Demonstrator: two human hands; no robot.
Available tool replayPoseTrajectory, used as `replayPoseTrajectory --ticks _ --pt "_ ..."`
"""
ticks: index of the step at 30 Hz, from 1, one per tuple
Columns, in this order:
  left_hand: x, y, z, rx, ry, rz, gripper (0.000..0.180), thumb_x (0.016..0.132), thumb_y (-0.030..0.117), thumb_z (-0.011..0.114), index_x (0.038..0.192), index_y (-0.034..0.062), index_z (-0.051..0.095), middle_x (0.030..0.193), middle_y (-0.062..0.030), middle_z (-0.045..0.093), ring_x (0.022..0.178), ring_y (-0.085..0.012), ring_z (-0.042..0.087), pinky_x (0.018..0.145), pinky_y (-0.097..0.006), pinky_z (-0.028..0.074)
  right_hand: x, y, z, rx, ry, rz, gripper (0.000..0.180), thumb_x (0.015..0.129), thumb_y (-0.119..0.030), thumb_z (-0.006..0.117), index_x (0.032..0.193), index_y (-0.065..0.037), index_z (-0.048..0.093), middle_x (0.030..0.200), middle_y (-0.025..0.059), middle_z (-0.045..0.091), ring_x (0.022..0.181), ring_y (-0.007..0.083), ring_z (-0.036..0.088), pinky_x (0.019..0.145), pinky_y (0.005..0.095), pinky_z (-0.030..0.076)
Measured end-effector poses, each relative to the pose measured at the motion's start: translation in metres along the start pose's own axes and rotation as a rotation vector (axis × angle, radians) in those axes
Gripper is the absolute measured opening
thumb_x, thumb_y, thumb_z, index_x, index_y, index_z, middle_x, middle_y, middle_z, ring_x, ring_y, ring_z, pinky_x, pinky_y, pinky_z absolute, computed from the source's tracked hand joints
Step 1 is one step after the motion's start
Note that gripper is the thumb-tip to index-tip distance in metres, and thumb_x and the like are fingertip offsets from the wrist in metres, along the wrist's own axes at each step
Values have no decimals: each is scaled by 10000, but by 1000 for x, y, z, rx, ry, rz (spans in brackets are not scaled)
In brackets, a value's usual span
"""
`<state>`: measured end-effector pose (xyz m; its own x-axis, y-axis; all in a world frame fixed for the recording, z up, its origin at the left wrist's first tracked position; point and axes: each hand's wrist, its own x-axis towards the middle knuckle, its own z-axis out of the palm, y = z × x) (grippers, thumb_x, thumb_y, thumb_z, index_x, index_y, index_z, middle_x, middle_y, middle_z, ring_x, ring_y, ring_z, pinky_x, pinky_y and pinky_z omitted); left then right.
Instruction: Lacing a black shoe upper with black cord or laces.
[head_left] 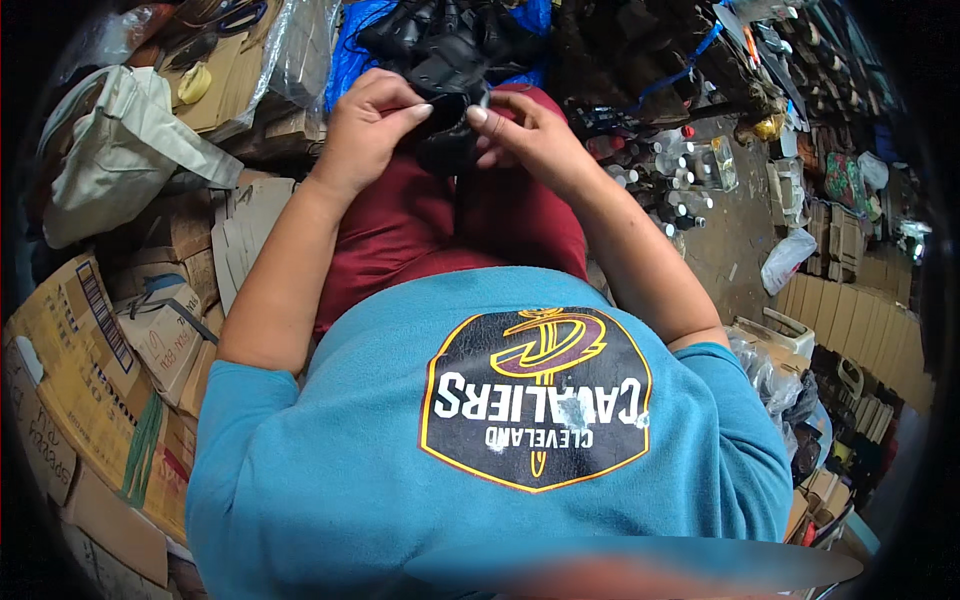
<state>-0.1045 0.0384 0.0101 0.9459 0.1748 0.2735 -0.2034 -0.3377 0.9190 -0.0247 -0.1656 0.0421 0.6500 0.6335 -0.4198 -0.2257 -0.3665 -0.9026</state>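
Above my lap, both hands hold a glossy black shoe-like item (447,150) with a dark opening facing me. The thumb and fingers of my left hand (368,128) pinch its left edge. On the other side, my right hand (532,138) grips the rim with the thumb on top and fingers curled beneath. Just beyond my hands, several similar black items (445,55) lie heaped on a blue plastic sheet (345,75). The inside and underside of the held piece are mostly hidden.
To the left lie a pale cloth bag (110,150), stacked cardboard (90,350) and a box (165,335). Several plastic bottles (685,195) stand on the floor to the right. Farther right are a clear plastic bag (788,260) and more flattened cardboard (850,315).
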Motion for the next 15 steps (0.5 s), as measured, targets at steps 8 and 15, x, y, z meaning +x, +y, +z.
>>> replayPoseTrajectory --ticks 8,15 --pt "-14 10 31 270 -267 101 74 721 96 690 746 69 625 825 -61 583 897 -218 572 765 -331 413 -65 28 -24 470 -242 451 323 888 -266 617 1087 -14 578 888 98 658 706 165 665 673 287 555" --pt "-6 22 31 581 -269 139 128 763 143 651 886 110 643 812 -24 605 865 -219 566 805 -377 342 -46 33 -57 -16 216 -88 278 840 -169 696 1051 -2 625 910 33 659 829 91 599 744 226 477"
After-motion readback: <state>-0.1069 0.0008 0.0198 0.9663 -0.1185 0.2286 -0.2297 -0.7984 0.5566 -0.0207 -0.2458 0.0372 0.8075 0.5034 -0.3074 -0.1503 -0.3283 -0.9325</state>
